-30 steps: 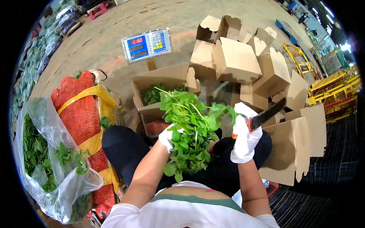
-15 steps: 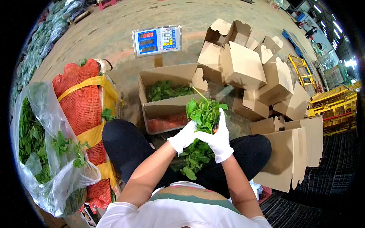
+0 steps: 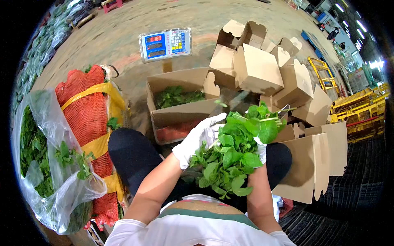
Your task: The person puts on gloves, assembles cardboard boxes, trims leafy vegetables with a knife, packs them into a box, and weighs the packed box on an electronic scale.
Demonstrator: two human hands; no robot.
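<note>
Two hands (image 3: 195, 141) (image 3: 261, 151) flank leafy bunch (image 3: 234, 153), left outstretched.

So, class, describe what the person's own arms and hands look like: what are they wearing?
The left hand wears a plain white glove ending at the wrist. The right hand, mostly hidden, shows white glove material too. The forearms are bare, below short white sleeves. No cables show on either arm.

This looks like a produce-packing warehouse, with a digital scale (image 3: 166, 45), cardboard boxes (image 3: 259, 67) and bagged greens (image 3: 33, 151).
</note>
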